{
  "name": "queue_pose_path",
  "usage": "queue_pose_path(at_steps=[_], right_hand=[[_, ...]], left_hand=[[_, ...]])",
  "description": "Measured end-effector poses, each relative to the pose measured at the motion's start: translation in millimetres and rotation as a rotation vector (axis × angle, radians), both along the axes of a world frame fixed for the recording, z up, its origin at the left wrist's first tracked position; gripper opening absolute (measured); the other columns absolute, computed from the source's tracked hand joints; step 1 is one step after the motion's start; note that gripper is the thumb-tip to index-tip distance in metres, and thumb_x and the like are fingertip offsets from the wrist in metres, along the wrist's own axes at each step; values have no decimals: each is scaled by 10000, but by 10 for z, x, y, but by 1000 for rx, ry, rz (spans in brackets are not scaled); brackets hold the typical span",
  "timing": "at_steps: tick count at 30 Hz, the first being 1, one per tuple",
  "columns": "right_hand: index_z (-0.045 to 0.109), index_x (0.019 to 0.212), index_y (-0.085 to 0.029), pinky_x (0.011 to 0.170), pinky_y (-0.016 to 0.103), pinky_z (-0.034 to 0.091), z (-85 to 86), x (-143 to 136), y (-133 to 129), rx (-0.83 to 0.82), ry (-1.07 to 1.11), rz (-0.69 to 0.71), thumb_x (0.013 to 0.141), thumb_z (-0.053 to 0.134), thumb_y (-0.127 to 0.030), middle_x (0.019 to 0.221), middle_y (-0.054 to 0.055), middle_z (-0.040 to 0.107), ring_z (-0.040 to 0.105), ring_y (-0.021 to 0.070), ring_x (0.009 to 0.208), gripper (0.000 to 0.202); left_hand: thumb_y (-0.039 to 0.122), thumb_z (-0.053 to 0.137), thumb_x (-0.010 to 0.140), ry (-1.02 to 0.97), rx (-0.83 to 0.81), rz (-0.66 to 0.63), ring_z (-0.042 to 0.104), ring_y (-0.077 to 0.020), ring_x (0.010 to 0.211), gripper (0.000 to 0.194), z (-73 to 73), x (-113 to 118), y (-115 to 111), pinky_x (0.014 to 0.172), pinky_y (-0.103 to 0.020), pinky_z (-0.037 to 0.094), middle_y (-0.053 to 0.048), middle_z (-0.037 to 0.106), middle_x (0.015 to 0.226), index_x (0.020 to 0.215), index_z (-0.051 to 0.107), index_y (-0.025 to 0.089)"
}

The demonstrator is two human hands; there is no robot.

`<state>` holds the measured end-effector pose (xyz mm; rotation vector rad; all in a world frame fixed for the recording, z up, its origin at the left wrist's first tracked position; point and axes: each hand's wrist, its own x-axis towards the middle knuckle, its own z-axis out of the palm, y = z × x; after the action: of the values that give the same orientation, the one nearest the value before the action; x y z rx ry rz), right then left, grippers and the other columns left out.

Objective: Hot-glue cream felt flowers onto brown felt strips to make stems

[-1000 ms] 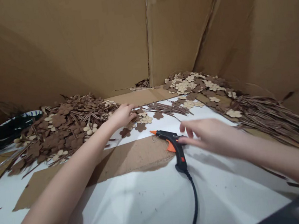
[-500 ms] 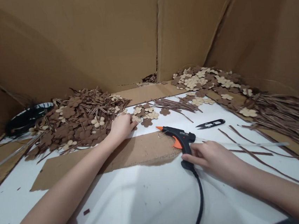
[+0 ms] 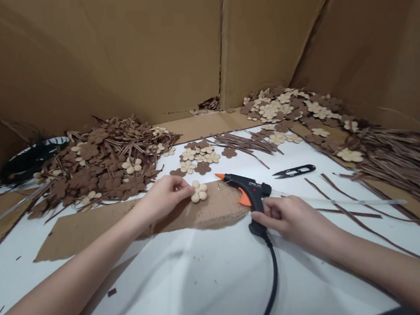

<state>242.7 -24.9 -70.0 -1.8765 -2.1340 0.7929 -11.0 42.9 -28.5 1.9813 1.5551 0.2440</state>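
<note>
Between the thumb and fingers of my left hand [image 3: 165, 196] is a cream flower cutout [image 3: 199, 191], pinched by one petal above the cardboard strip [image 3: 179, 219]. My right hand [image 3: 288, 219] is closed on the handle of a black glue gun [image 3: 254, 195] with an orange trigger and an orange nozzle pointing left. A clear glue stick [image 3: 366, 202] sticks out behind the gun, and its cord runs down toward me. Just beyond my left hand lies a small group of brown and cream flower cutouts [image 3: 202, 168].
Black thread snips [image 3: 295, 171] lie right of the gun, near loose brown strips [image 3: 352, 213]. Brown strips [image 3: 247, 143] lie farther back. Mixed piles of flowers [image 3: 99, 163] stand at left and more flowers [image 3: 294, 107] at back right. Tall cardboard walls [image 3: 111, 53] surround the white board [image 3: 192, 283].
My left hand has come back toward me from the small flower group with a cream flower in its fingers. My right hand keeps hold of the glue gun, nearly still.
</note>
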Motion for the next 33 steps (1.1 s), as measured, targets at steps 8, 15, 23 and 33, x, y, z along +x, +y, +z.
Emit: queue_pose_path(at_steps=[8,15,23,33], right_hand=[[306,523,-217,451,232,235,-16,-4,-12,43,-6,-8,811,471,-467,436,-46,383,379,119,445,415],[339,520,-215,453,245,232,-14,23,7,5,52,24,837,389,-502,436,-37,390,374,122,438,431],[348,493,-213,445,249,248,-79,56,35,57,137,11,830,390,-475,433,-34,405,382,120,438,429],[462,526,-194,399,223,344,-45,-23,-25,-167,628,-223,743,541,-490,396,-29,490,446,102,370,376]], left_hand=[[367,486,804,179,416,-25,574,-214,758,222,-37,75,-113,626,-284,386,-58,646,799,723,567,177],[501,357,870,354,319,-272,638,-244,632,426,-49,677,-602,518,-297,406,-82,683,733,783,601,162],[554,558,739,328,144,-329,667,-304,698,490,-261,1088,-722,539,-323,452,-124,690,760,965,538,120],[305,539,753,-239,116,-43,541,-140,498,152,-416,981,-801,468,-230,334,40,567,563,738,421,210]])
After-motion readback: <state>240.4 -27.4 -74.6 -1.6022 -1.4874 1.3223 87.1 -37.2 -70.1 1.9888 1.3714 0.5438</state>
